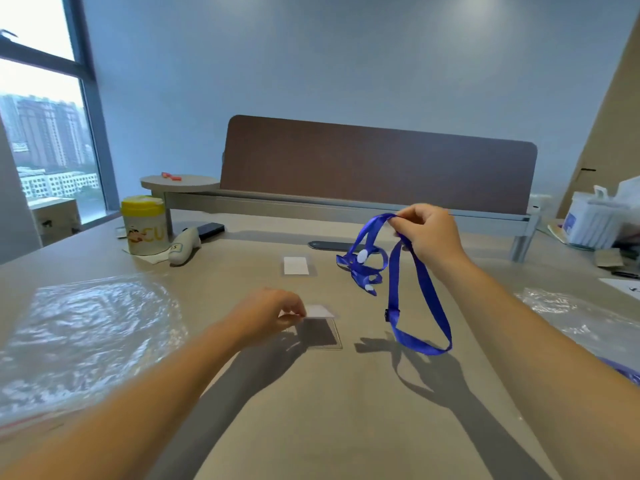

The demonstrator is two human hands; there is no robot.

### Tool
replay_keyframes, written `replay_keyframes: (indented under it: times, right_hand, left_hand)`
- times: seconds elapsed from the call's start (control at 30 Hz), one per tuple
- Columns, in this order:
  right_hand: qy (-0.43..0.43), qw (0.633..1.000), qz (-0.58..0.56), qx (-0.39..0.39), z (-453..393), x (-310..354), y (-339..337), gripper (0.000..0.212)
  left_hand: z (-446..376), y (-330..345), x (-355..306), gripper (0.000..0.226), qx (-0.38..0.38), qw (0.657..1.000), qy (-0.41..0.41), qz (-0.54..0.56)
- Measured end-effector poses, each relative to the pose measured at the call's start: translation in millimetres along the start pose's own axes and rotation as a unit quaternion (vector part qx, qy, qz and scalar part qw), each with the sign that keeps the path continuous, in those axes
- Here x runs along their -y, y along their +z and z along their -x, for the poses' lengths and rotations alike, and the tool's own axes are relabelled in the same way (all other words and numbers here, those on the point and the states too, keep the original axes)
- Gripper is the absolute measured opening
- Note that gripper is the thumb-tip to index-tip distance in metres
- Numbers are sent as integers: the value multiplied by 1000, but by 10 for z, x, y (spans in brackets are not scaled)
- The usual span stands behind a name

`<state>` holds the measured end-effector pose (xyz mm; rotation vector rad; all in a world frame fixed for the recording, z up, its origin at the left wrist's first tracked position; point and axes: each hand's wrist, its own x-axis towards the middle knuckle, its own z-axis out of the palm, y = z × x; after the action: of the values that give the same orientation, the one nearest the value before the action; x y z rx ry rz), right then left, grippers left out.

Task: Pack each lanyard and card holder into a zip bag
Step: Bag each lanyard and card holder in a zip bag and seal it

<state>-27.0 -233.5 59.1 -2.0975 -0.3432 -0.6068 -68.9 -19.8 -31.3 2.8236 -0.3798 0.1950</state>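
Both forearms are bare from the bottom edge of the view up to the wrists, with no sleeve showing on either. The left hand (pixel 268 315) and the right hand (pixel 427 233) are bare too, with nothing worn on the wrists or on the fingers that show.

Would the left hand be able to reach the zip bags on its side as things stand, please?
Probably yes, but not freely: the left hand is pinching a card holder. The zip bags lie flat beside that forearm, with bare table between.
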Motion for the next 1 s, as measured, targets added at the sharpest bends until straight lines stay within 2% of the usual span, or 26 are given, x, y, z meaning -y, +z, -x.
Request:
replay_keyframes:
  times: [0.13,0.3,0.37,0.47,0.53,0.6,0.7,0.8,1.0]
  right_hand:
    - [-19,999,-14,25,202,194,51,6]
    - [-19,987,110,114,534,-27,304,17]
    - [-29,971,181,154,656,-132,393,20]
    - [-12,929,265,259,805,-205,509,31]
    - [-9,910,274,311,887,-169,574,40]
    - [-36,909,265,319,963,-74,624,44]
    - [-111,915,263,286,1069,103,709,51]
    - [-151,922,240,265,1184,230,880,50]
    - [-160,908,199,332,1429,313,1365,50]
  left_hand:
    - [299,54,55,23,-2,1000,-5,-4]
    - [548,161,173,23,4,999,-38,-35]
    - [614,203,216,23,7,998,-41,-40]
    - [686,210,255,27,14,999,-38,-29]
    - [723,188,261,35,9,999,-39,-27]
    - [773,146,274,41,-7,999,-51,-15]
    - [896,34,362,44,-22,997,-73,-11]
    - [1095,-113,517,48,-29,993,-110,-16]
    - [1562,-321,902,58,-25,978,-202,-46]
